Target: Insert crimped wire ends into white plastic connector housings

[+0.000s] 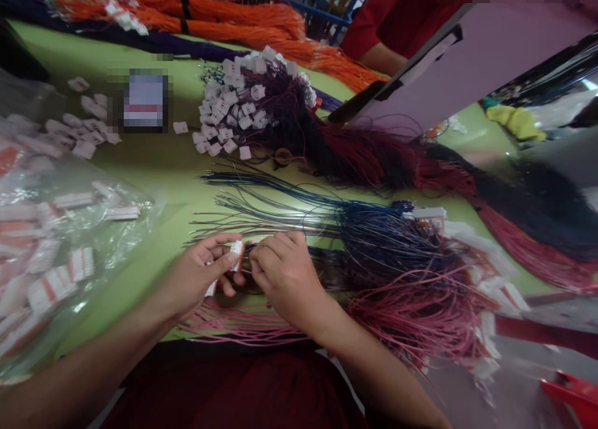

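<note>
Between the thumb and fingers of my left hand is a small white connector with an orange edge. A second white piece shows below that palm, partly covered by the hand. Close on its right, my right hand is closed in a pinch at a wire end by the connector; the fingertips hide most of it. Dark blue wires lie fanned out just beyond both hands, their tips pointing left. Pink wires run beneath and in front of my hands.
A clear plastic bag of white and orange connectors lies at left, with loose white housings behind it. A dark red and black wire bundle with white connectors crosses the green table. Farther back are orange wires and a person's red sleeve.
</note>
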Demonstrator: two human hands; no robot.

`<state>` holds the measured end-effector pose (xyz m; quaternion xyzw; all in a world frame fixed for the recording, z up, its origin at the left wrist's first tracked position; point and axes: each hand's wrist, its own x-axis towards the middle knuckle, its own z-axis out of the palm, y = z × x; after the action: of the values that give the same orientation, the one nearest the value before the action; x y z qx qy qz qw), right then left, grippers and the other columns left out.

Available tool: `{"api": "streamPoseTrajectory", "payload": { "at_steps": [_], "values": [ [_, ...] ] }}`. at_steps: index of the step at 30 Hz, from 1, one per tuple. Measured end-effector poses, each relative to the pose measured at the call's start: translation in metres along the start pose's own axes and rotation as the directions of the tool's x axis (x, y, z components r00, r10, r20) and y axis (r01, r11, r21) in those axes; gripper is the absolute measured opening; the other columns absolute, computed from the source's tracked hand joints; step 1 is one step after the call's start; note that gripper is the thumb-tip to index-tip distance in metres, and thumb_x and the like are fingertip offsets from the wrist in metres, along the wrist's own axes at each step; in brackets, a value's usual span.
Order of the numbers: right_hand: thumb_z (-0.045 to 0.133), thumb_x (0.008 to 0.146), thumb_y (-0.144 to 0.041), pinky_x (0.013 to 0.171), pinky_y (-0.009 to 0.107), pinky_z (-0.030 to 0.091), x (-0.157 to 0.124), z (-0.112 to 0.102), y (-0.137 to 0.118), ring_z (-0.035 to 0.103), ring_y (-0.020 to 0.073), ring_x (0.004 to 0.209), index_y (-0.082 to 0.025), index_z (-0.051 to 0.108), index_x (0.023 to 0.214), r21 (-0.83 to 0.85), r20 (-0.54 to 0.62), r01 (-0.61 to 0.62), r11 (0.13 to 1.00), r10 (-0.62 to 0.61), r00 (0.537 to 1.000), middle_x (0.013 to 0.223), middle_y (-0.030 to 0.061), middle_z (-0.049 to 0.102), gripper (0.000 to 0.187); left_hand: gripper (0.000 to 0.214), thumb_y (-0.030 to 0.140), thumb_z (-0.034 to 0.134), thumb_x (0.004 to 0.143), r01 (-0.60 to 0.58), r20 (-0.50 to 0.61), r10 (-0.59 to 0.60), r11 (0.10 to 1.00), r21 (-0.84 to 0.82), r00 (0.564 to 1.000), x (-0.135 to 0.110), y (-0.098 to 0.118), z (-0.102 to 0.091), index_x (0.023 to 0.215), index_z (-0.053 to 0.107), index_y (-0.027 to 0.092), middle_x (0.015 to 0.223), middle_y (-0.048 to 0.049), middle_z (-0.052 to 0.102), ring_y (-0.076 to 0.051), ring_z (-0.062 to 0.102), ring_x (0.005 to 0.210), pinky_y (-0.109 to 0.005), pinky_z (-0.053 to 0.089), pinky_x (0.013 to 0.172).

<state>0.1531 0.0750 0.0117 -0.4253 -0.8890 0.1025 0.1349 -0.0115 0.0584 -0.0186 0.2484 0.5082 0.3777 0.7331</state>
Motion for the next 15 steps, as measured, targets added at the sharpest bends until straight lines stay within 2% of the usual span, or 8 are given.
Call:
{"api": "streamPoseTrajectory", "payload": {
  "at_steps": [6, 12, 15],
  "values": [
    [0.048, 0.09, -0.017, 0.072, 0.032, 0.029, 0.0, 0.011, -0.002, 0.05, 0.0162, 0.071, -0.015, 0.059, 0.072, 0.047, 0.009, -0.006, 0.999, 0.005, 1.0, 0.075, 0.0064, 0.063, 0.021, 0.044, 0.032, 0.075, 0.068, -0.015, -0.021, 0.015, 1.0, -0.002, 1.0, 0.001, -0.002, 0.003, 0.103, 0.056, 0.014, 0.064, 0.0022, 0.064, -0.011, 0.06, 0.048, -0.02, 0.047, 0.04],
    [0.049, 0.088, -0.014, 0.078, 0.031, 0.034, -0.002, 0.01, 0.002, 0.055, 0.0163, 0.079, -0.016, 0.058, 0.076, 0.206, -0.003, -0.066, 0.976, 0.068, 0.998, 0.079, 0.0049, 0.066, 0.015, 0.045, 0.031, 0.074, 0.069, -0.022, -0.034, 0.021, 0.999, -0.026, 0.999, 0.0, 0.0, 0.005, 0.104, 0.054, 0.013, 0.063, 0.0024, 0.063, -0.012, 0.061, 0.051, -0.02, 0.048, 0.041],
    [0.046, 0.089, -0.014, 0.077, 0.031, 0.034, -0.002, 0.012, 0.001, 0.056, 0.0167, 0.078, -0.016, 0.057, 0.076, 0.196, 0.009, -0.064, 0.979, 0.064, 0.998, 0.078, 0.0058, 0.067, 0.018, 0.044, 0.032, 0.074, 0.069, -0.013, -0.038, 0.012, 1.0, -0.011, 0.999, 0.0, -0.001, 0.005, 0.103, 0.054, 0.013, 0.063, 0.0027, 0.062, -0.012, 0.061, 0.05, -0.02, 0.048, 0.041]
  ]
}}
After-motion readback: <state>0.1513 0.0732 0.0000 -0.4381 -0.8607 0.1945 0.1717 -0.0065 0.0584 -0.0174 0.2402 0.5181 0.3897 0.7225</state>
